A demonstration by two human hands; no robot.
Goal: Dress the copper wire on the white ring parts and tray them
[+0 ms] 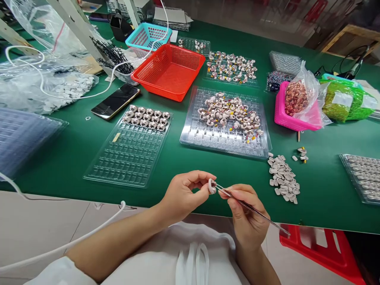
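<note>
My left hand [185,194] pinches a small white earbud shell [211,187] between thumb and fingertips, just over the table's front edge. Closed around metal tweezers [252,208], my right hand [249,213] keeps their tips at the shell's open side. What lies between the tips is too small to make out. Ahead, a pile of similar white parts with yellow and copper bits [230,113] rests on a stack of clear trays [190,136]. On the left, a clear tray [127,162] carries rows of silvery, rounded pieces [147,117] in its far slots. Small pale caps [283,178] lie loose to the right.
A red basket [170,75], a black phone [115,101] and a blue basket [145,36] stand behind. At right are a pink basket [297,120] with bagged copper-coloured parts, green bags [341,99] and a filled tray [365,178]. A white cable [97,95] crosses the left side.
</note>
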